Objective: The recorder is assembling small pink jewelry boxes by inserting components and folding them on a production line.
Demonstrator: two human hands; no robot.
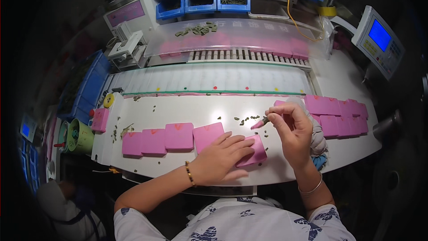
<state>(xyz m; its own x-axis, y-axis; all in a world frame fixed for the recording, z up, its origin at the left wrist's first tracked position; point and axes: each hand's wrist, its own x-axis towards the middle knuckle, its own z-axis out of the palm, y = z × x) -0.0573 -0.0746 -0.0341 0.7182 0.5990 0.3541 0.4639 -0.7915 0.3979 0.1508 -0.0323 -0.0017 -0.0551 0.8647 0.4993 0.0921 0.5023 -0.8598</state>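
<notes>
My left hand lies with its fingers spread over a flat pink block near the table's front edge. Its fingertips rest on the block's top, and part of the block is hidden beneath them. Another pink block sits just behind that hand. Thumb and fingers of my right hand pinch a small dark piece with a pink tip, held above the table to the right of the left hand. Small dark green bits are scattered below and around it.
More pink blocks line the left; others are stacked at right beside a grey cloth. A glass-edged light panel spans the back, with blue bins beyond. A blue-screened display stands right, a green bucket left.
</notes>
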